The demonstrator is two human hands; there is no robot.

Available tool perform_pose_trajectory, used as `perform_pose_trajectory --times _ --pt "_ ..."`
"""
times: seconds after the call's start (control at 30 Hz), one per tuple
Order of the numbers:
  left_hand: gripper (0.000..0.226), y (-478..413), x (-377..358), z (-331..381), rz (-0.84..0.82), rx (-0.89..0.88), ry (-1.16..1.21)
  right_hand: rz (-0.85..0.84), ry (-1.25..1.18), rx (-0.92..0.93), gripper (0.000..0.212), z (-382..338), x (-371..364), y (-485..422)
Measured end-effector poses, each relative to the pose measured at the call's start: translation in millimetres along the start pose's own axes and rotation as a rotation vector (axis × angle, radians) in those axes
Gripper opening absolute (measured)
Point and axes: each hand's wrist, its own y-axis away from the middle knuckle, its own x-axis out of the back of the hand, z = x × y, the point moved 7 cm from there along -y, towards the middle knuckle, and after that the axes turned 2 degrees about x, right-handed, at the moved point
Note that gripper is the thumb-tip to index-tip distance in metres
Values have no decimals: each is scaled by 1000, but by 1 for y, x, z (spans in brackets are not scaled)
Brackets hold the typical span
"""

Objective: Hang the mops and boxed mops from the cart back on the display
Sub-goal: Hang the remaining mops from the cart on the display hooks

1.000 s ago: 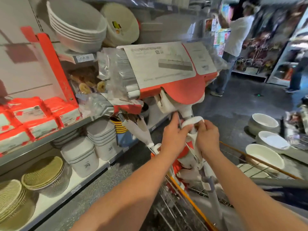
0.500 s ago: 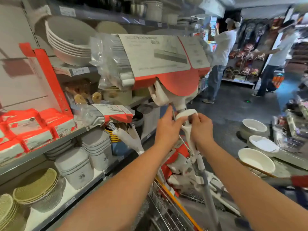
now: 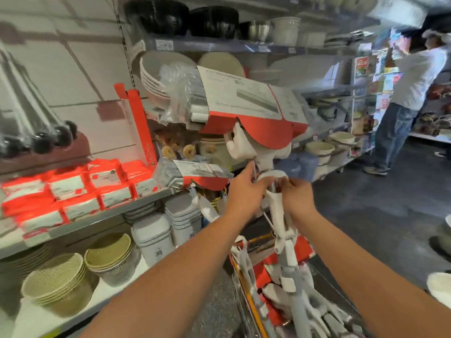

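Right now you hold the mop (image 3: 247, 104) upright over the cart (image 3: 246, 295) — left hand (image 3: 244, 192) and right hand (image 3: 296, 197) each with fingers curled round its white neck, just under the carded head.

1. The top shelf (image 3: 219, 46) on my left carries black bowls (image 3: 158, 17), a steel bowl (image 3: 260, 30) and a white pot (image 3: 285, 30).
2. The grey middle shelf (image 3: 97, 213) holds red-and-white packs (image 3: 73, 186) in rows.
3. The bottom shelf (image 3: 117, 286) bears stacked woven baskets (image 3: 58, 284) and white lidded bins (image 3: 152, 237).
4. In the cart (image 3: 247, 298) before me lie white mops (image 3: 317, 311).
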Motion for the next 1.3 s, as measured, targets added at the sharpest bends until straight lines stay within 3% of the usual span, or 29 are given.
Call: perform_pose_trajectory --times 0.17,0.4,0.53,0.63,0.77,0.83,0.9,1.03,1.13,1.23,1.3 --pt "12 -7 28 -12 90 71 -116 -99 70 -71 24 8 -42 -11" --pt "20 -17 25 9 138 16 -67 -181 -181 -132 29 5 -35 -18" --pt "29 -23 22 4 153 38 -50 -444 -169 -267 64 52 -36 27" --pt "39 -28 26 -12 188 79 -37 -558 -166 -282 50 77 -43 58" --pt "66 -29 28 -38 250 211 94 -386 -132 -216 50 78 -50 56" --pt "68 -26 26 -41 271 225 195 -322 -195 -181 44 74 -51 56" --pt "54 -17 18 -47 264 226 287 -266 -176 -140 39 72 -48 54" --pt "15 23 -24 -69 127 326 325 -151 -36 -43 51 68 -39 45" --pt "12 15 -37 -53 119 288 331 -115 -63 3 48 49 -22 36" --pt "19 -21 -38 0 129 180 346 -133 -66 116 37 -12 2 6" --pt "19 -41 -33 36 139 125 338 -126 -73 157 40 -52 15 -14"
